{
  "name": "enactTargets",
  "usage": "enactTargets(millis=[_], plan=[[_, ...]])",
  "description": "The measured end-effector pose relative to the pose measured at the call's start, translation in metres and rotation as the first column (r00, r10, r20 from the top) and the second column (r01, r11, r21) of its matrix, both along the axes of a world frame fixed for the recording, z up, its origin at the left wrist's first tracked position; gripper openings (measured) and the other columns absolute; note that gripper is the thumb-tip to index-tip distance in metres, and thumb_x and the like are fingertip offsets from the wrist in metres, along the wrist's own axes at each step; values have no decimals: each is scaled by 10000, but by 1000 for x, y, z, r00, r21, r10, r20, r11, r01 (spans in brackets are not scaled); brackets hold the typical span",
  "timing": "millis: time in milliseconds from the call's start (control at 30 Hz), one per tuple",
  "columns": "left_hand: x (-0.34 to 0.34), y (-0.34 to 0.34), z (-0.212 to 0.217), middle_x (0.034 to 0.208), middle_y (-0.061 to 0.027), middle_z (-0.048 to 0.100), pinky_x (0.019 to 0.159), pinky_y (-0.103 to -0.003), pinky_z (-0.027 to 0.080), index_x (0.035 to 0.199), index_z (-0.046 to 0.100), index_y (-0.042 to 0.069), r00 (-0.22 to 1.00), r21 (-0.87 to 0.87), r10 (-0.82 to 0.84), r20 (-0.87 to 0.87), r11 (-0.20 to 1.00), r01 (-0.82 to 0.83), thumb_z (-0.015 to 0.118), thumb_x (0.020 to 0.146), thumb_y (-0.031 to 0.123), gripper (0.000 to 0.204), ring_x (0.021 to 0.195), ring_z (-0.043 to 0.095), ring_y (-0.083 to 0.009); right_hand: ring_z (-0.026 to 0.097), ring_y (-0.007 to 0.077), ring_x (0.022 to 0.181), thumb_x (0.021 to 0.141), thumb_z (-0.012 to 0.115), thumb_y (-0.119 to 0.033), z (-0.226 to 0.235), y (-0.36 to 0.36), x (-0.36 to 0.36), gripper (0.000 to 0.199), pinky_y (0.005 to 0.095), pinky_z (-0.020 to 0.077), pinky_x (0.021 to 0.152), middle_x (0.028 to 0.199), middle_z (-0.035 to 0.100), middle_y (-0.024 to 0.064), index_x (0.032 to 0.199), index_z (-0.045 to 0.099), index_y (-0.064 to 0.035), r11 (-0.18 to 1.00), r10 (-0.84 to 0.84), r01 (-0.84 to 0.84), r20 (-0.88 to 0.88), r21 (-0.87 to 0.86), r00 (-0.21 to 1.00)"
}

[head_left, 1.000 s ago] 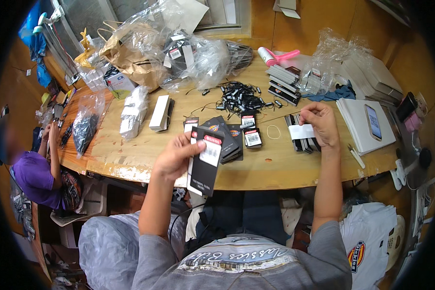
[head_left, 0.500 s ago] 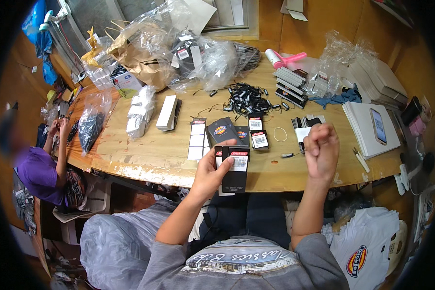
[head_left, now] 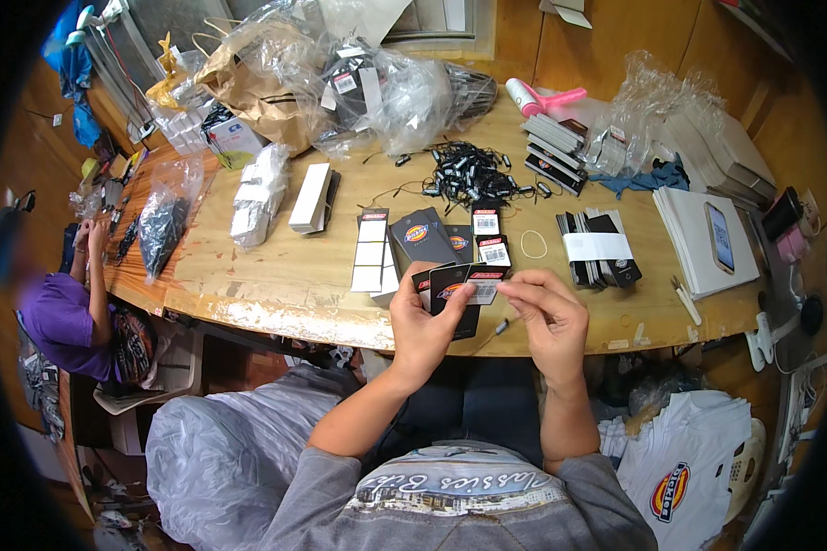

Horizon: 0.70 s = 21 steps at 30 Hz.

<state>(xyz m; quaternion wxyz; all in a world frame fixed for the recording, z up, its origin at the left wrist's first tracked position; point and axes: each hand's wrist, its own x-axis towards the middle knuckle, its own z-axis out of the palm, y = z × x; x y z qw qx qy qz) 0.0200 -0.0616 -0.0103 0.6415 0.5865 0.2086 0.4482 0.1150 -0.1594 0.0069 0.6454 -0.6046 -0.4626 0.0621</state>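
My left hand [head_left: 421, 332] is closed around a few black hang tags [head_left: 448, 278], its thumb pressed on the front one. The front tag has a red-and-white barcode sticker toward its right end. At that end my right hand [head_left: 556, 335] is closed in a pinch, thumb and forefinger together. A thin dark tag string with a small plastic tip [head_left: 501, 326] dangles below those fingertips; the fingers hide its upper part. Just beyond the tags lie more dark tags [head_left: 423, 234], white label strips [head_left: 370, 253] and two small barcoded stacks [head_left: 492, 251].
A tangled heap of black tag strings [head_left: 469, 174] sits farther back. On the right are a banded tag bundle [head_left: 599, 246], a rubber band [head_left: 533, 244], and a phone [head_left: 719, 237] on white sheets. Plastic bags [head_left: 413, 101] crowd the back. A person in purple [head_left: 69, 321] works at far left.
My right hand has come down and left from above the banded bundle to the tags' right end, the string moving with it. The tags in my left hand have tilted and fanned.
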Motion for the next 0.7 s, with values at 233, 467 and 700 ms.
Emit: enactTargets(millis=[233,467,700], plan=[[-1,-2,-5,793,-47,542,592,-173,417,836,484,-21,999,116,38,-33,993,-34,620,715,6,184,667,497,-48,474,73,577,666,601,80,-10,4,-1,141,174,365,510,722,561,46,788,605,9,991,-115,126,-203,44,973],[-3,-7,0,848,-109,558,664,-205,432,830,481,-15,999,190,32,3,981,-32,621,697,-34,195,752,524,-92,446,61,535,641,623,72,-9,8,-4,127,179,335,456,705,558,37,739,578,6,978,-176,178,-29,110,984],[-1,-7,-8,882,-161,569,652,-251,462,898,459,-18,997,458,-17,78,889,-21,565,708,-103,235,792,559,-167,450,83,520,626,620,72,-10,8,-6,136,188,340,448,700,549,53,719,549,3,966,-239,231,51,119,970]])
